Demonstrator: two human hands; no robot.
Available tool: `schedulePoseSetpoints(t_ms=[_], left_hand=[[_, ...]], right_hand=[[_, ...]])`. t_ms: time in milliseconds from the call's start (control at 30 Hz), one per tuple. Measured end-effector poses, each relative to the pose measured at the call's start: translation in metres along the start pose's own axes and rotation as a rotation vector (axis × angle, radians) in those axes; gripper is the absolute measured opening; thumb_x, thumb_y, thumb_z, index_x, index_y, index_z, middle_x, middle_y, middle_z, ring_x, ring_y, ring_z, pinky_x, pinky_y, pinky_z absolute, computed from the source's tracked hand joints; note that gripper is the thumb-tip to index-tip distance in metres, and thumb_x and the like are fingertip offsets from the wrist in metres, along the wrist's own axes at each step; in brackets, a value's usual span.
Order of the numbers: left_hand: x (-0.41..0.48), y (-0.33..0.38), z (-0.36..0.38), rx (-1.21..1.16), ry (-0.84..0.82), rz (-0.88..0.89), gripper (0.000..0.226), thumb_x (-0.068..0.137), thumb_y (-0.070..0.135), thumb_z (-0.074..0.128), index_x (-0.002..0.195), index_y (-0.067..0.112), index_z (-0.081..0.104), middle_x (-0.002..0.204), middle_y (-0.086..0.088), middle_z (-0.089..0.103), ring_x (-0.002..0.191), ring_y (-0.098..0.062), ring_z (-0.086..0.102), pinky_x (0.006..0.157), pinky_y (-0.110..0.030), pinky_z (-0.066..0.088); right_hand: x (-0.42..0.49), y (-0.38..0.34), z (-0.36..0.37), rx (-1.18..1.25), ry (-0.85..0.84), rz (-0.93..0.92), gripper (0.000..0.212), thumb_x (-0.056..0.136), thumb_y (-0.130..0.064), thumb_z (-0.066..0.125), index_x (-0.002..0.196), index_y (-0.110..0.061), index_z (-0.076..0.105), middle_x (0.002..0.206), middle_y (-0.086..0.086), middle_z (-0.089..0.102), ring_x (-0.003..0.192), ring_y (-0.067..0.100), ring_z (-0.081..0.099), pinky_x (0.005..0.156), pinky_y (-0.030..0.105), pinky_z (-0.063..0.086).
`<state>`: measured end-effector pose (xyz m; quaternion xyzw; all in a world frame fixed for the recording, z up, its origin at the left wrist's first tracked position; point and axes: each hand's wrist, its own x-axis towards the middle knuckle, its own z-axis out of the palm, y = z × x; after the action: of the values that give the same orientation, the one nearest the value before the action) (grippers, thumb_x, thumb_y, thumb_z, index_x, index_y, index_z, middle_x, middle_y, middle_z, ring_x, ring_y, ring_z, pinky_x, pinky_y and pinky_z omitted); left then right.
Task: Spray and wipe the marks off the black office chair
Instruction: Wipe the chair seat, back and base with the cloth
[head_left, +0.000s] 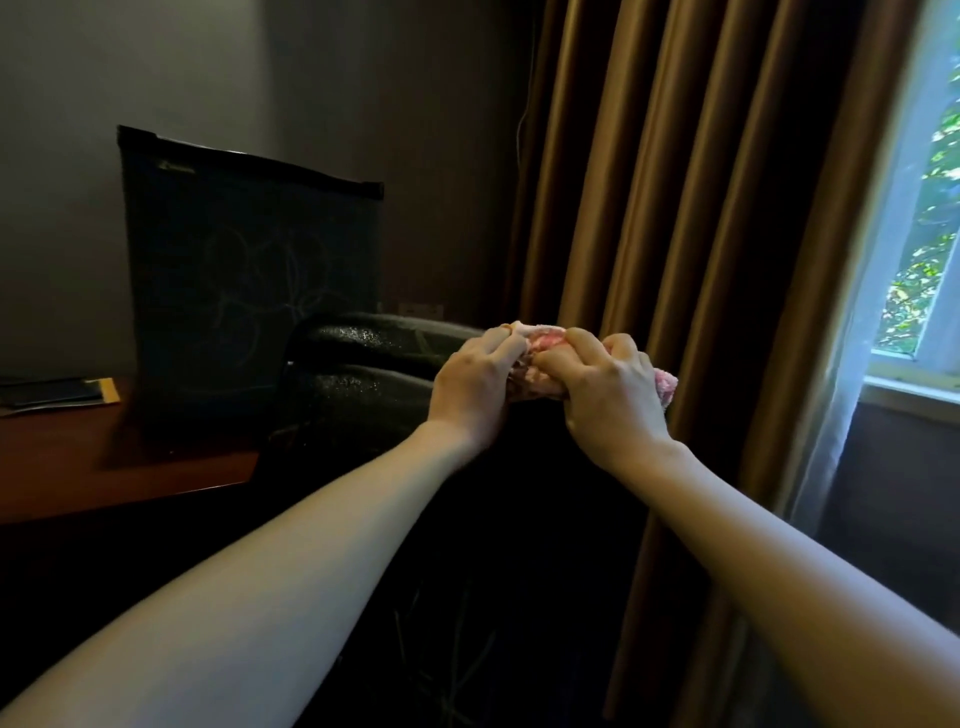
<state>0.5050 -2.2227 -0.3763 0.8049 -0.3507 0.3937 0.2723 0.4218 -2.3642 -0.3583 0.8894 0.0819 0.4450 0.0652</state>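
The black office chair (363, 364) stands in front of me, its padded top glistening with fine droplets, its lower back lost in shadow. A bunched pink and white cloth (540, 345) is held above the chair's top right edge. My left hand (475, 387) grips the cloth's left part. My right hand (610, 392) grips its right part, and a pink end (667, 387) sticks out past the fingers. No spray bottle shows in the head view.
A black board with faint chalk-like scribbles (249, 270) leans on the wall atop a brown wooden desk (130, 467). Papers and an envelope (57, 395) lie at the desk's left. Brown curtains (675, 208) hang right of the chair, beside a bright window (930, 234).
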Motion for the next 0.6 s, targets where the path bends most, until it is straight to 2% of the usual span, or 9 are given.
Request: schedulePoseSetpoints(t_ms=[200, 300, 467, 600], left_hand=[[-0.03, -0.004, 0.005, 0.027, 0.029, -0.028, 0.017, 0.091, 0.017, 0.058, 0.109, 0.019, 0.056, 0.118, -0.001, 0.055, 0.107, -0.022, 0.055, 0.078, -0.037, 0.052], [-0.039, -0.004, 0.005, 0.044, 0.031, -0.025, 0.015, 0.09, 0.018, 0.06, 0.104, 0.02, 0.056, 0.113, 0.0, 0.056, 0.103, -0.021, 0.056, 0.075, -0.034, 0.05], [-0.053, -0.001, 0.01, 0.069, 0.054, -0.072, 0.021, 0.085, 0.015, 0.065, 0.104, 0.019, 0.059, 0.114, -0.002, 0.06, 0.102, -0.025, 0.058, 0.078, -0.038, 0.053], [-0.069, -0.002, 0.012, 0.085, 0.072, -0.082, 0.027, 0.081, 0.012, 0.07, 0.105, 0.019, 0.061, 0.114, -0.003, 0.061, 0.101, -0.026, 0.058, 0.075, -0.039, 0.053]], right_hand=[[-0.028, -0.023, 0.015, -0.048, 0.029, -0.008, 0.029, 0.081, -0.024, 0.071, 0.109, -0.026, 0.066, 0.124, 0.009, 0.057, 0.095, 0.038, 0.052, 0.08, 0.051, 0.05], [-0.035, -0.027, 0.017, -0.039, 0.029, 0.0, 0.031, 0.078, -0.022, 0.073, 0.108, -0.027, 0.067, 0.121, 0.008, 0.06, 0.093, 0.037, 0.053, 0.076, 0.05, 0.052], [-0.048, -0.035, 0.019, -0.015, 0.013, 0.018, 0.037, 0.076, -0.022, 0.073, 0.111, -0.031, 0.064, 0.124, 0.005, 0.058, 0.093, 0.033, 0.052, 0.076, 0.047, 0.049], [-0.06, -0.041, 0.025, 0.002, 0.005, 0.027, 0.04, 0.073, -0.021, 0.076, 0.11, -0.03, 0.063, 0.125, 0.007, 0.058, 0.095, 0.035, 0.053, 0.076, 0.047, 0.052]])
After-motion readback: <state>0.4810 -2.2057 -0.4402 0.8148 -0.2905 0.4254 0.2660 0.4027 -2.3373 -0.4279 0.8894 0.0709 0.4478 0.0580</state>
